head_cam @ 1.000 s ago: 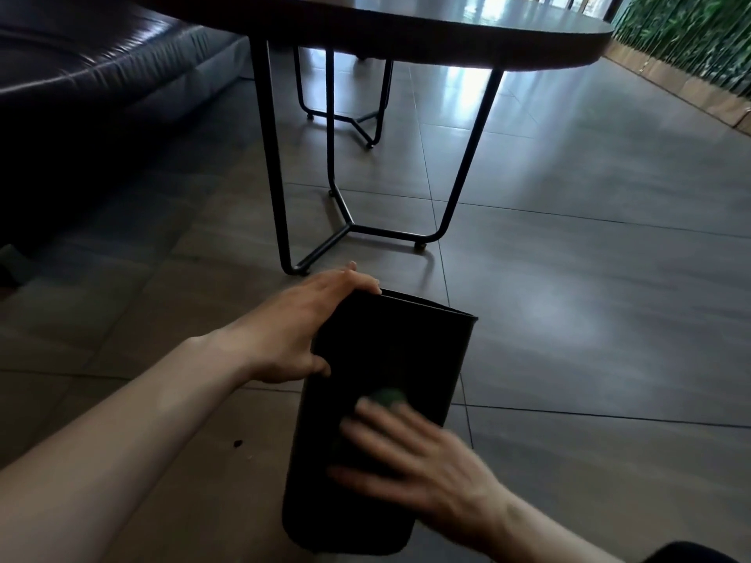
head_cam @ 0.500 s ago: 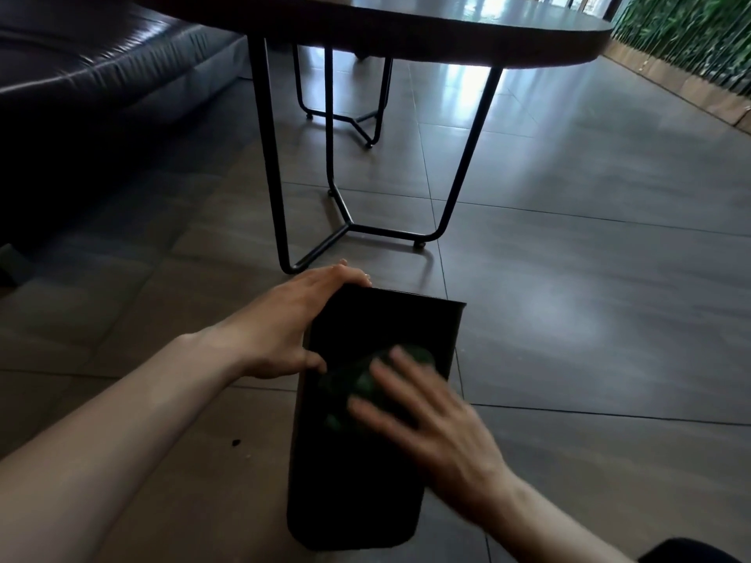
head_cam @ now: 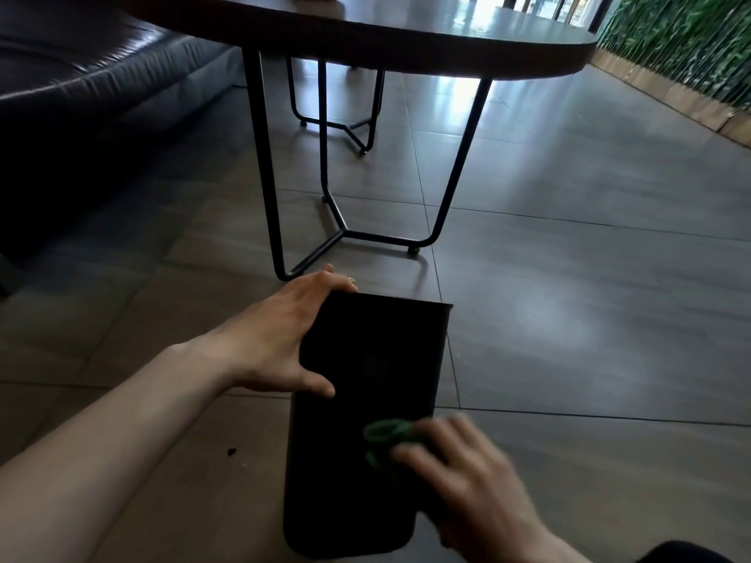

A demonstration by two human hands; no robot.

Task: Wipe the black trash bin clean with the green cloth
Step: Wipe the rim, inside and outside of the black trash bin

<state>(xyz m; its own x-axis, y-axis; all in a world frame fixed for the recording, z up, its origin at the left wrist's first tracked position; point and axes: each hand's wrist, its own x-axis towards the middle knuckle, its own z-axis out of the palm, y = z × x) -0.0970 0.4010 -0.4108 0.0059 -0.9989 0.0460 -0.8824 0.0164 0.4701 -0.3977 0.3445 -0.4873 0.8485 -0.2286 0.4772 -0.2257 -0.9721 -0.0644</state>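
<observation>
Hands of a person work on a black trash bin (head_cam: pixel 357 420) that lies tipped on a grey tiled floor (head_cam: pixel 589 319), seen from a head-worn camera looking down. The bin sits low in the centre of the view, its open mouth pointing away from the person and its closed base nearest the camera, so that one long flat side faces up.

The left hand (head_cam: pixel 280 339) grips the bin's far left corner near the rim: the fingers curl over the top edge and the thumb presses on the upward-facing side. Its bare forearm runs in from the lower left.

The right hand (head_cam: pixel 467 481) comes in from the lower right, blurred by motion. It lies flat on the bin's upper side, close to the base and towards the right edge, with the fingers spread and pressing down on a bunched green cloth (head_cam: pixel 386 434). Only part of the cloth peeks out beyond the fingertips, touching the bin's surface.

Just beyond the bin stands a dark table (head_cam: pixel 406 38) on thin black metal legs. A dark sofa (head_cam: pixel 81 83) fills the upper left, and a green plant wall (head_cam: pixel 682 38) lines the upper right. A small dark speck (head_cam: pixel 232 451) lies on the floor left of the bin.
</observation>
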